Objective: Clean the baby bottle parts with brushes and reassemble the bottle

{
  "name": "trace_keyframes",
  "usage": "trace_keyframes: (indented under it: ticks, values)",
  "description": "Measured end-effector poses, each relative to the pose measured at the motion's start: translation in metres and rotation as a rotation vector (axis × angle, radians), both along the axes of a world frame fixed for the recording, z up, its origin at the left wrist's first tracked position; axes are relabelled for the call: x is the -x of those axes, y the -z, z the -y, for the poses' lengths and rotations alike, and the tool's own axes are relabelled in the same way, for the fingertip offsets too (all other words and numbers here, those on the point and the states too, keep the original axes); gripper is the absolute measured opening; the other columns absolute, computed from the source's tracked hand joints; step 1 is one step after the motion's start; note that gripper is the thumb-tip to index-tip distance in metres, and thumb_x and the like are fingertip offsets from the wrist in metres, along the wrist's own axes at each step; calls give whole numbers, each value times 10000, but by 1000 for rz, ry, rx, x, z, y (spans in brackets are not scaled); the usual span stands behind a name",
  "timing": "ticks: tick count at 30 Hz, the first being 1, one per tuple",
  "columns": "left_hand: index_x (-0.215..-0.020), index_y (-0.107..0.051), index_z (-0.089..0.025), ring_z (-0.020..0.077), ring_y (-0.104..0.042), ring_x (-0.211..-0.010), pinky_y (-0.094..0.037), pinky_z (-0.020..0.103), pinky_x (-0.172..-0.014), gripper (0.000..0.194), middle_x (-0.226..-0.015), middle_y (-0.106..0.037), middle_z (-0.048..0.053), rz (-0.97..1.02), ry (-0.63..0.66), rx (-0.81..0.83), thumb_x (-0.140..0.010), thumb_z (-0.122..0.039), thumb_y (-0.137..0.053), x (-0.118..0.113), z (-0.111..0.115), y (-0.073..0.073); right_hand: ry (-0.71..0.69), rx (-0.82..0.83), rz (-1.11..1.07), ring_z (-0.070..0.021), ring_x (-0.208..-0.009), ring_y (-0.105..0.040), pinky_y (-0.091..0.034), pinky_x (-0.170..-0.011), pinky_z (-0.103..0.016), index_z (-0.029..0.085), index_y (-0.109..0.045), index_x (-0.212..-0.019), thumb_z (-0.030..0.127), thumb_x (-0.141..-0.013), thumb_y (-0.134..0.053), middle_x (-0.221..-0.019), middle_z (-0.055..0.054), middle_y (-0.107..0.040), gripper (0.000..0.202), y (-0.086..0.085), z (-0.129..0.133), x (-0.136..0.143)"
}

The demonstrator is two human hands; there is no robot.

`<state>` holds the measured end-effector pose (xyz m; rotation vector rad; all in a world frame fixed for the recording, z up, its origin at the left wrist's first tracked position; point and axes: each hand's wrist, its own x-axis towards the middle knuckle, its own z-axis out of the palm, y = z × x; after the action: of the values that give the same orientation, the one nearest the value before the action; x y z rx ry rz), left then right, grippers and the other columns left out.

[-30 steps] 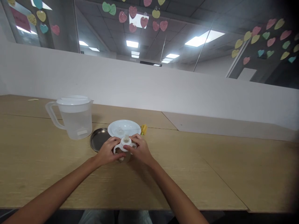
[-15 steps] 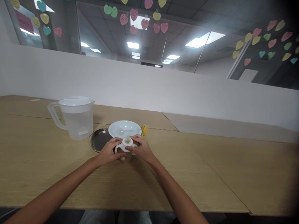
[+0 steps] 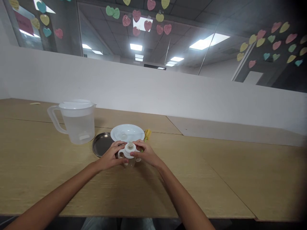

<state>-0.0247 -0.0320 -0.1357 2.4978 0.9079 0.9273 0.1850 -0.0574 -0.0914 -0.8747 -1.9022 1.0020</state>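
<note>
Wooden table [image 3: 216, 179] before a white partition; heart-shaped notes [image 3: 136, 14] above, writing unreadable. Left hand [image 3: 110, 157] and right hand [image 3: 146, 154] both clasp the handled baby bottle [image 3: 129, 153], upright just before the white plate [image 3: 127, 132]. No label legible on bottle or water jug [image 3: 76, 121].

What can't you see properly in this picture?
- Baby bottle, head view: its lower body is hidden by the left hand and right hand.
- Yellow brush: mostly behind the white plate and right hand.
- Metal dish: partly under the plate.
</note>
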Motion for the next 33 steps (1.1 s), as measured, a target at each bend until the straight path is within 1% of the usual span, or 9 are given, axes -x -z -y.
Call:
trace_keyframes:
  ticks: [3,5,9,14,17,19,24,29,33]
  values:
    - [-1223,-562,-275,254,-387,-1225,-304,407,-1066,531,-1284,-464,76,1,-16,8,-768,-545,-600,0,1,-1,27,101,-88,-148,-844,-543,-430,-767,-281,207,-669,-1029,332,-610,-779,-921,-26,-613,451,1,-8,-7]
    - [-1217,-568,-262,259,-405,-1204,-313,411,-1055,543,-1270,-474,83,9,-44,3,-763,-559,-595,-1,1,0,153,119,-178,-150,-779,-570,-450,-748,-296,181,-658,-1029,337,-566,-793,-832,-26,-635,507,3,-17,-14]
    - [-1210,-572,-246,264,-426,-1166,-333,407,-1031,569,-1223,-505,87,14,-88,-35,-753,-585,-588,-3,1,2,461,44,-334,-133,-658,-554,-457,-694,-296,142,-669,-827,455,-587,-741,-723,-36,-632,401,5,-30,-26]
    - [-1206,-568,-223,258,-437,-1147,-322,406,-1027,585,-1202,-525,91,13,-75,-50,-757,-598,-574,-6,3,0,272,19,-293,-148,-798,-580,-460,-761,-289,162,-660,-955,477,-676,-687,-886,-56,-647,422,3,-17,-13]
    - [-1212,-563,-227,256,-435,-1147,-322,405,-1023,592,-1209,-524,89,18,-69,-51,-754,-603,-575,-6,4,-2,152,-5,-145,-162,-889,-565,-448,-816,-298,180,-640,-1036,384,-576,-784,-988,-52,-632,523,5,-7,-1]
    - [-1208,-565,-225,257,-435,-1145,-327,404,-1018,593,-1210,-526,90,26,-73,-46,-751,-604,-578,-5,4,-2,152,-16,-73,-168,-930,-552,-435,-848,-307,188,-626,-1068,331,-529,-817,-1031,-50,-622,590,6,-5,3]
    - [-1167,-585,-223,250,-451,-1128,-332,399,-1012,538,-1182,-554,81,49,-72,-21,-771,-587,-567,-4,0,0,188,16,-70,-165,-963,-546,-442,-849,-306,197,-603,-1114,335,-596,-785,-1039,-56,-608,565,5,-10,-3]
    - [-1155,-587,-219,245,-463,-1120,-333,385,-1011,536,-1176,-560,73,44,-82,-19,-758,-579,-589,-3,-1,1,173,50,-166,-171,-933,-574,-458,-846,-326,159,-621,-1037,498,-715,-664,-998,-82,-619,470,10,-19,-12]
    - [-1161,-584,-226,243,-458,-1128,-331,381,-1013,533,-1183,-555,72,40,-90,-26,-762,-578,-586,-3,1,1,189,100,-191,-186,-926,-587,-449,-856,-342,131,-634,-1012,614,-789,-517,-964,-95,-637,545,10,-16,-9]
